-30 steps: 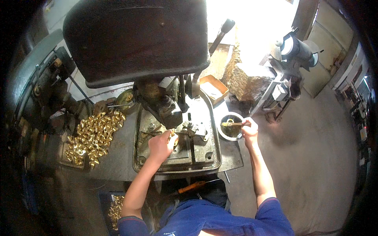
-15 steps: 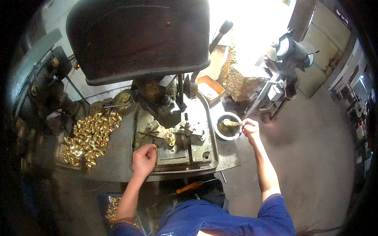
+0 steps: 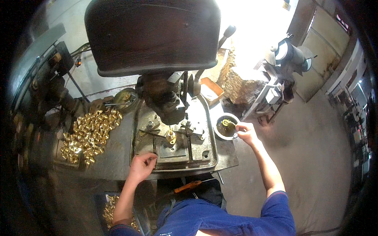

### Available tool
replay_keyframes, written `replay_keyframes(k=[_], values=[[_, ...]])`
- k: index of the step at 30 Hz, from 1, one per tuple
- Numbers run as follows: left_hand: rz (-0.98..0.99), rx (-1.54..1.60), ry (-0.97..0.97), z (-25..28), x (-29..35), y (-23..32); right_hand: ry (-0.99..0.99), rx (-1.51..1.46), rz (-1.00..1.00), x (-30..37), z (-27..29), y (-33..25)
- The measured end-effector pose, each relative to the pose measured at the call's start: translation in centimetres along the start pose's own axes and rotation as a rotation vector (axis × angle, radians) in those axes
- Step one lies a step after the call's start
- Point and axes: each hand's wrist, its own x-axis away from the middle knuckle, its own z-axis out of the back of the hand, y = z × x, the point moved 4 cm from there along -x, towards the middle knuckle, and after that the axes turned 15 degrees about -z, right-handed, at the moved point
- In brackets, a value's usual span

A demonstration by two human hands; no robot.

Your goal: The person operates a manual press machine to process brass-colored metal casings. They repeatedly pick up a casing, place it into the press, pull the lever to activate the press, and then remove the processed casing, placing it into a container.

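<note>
worktop [image 3: 118,147], bowl [image 3: 226,138] beside right hand [image 3: 247,133]

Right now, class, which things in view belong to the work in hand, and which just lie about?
Likely in the job:
brass fitting on the machine bed
brush-like tool in the right hand
bowl at that tool's tip
brass pile, similar pieces

Apparently lying about:
orange-handled tool
open orange-brown box

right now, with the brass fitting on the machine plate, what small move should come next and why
Perhaps lift the small tool from the bowl toward the brass fitting: the right hand appears to hold it, and the left hand sits clear of the fitting.
</note>
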Motion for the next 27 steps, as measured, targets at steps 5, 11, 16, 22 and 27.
replay_keyframes(k=[5, 11, 16, 22, 27], values=[[-0.005, -0.03, -0.076, 0.5, 1.3, 0.1, 0.025, 0.282, 0.146, 1.8, 0.8, -4.0], [0.02, -0.054, -0.102, 0.4, 1.1, 0.9, 0.005, 0.571, 0.381, 1.6, -0.8, -3.0], [0.01, 0.019, -0.077, 0.4, 1.9, -0.8, -0.085, 0.639, 0.334, 3.4, 0.7, -4.4], [0.06, 0.113, -0.049, 0.0, 1.8, -1.5, -0.054, 0.153, -0.046, 3.1, 3.8, -0.8], [-0.04, 0.058, 0.04, -0.1, 1.4, -0.4, -0.032, 0.157, -0.03, 3.2, 5.0, -1.4]])
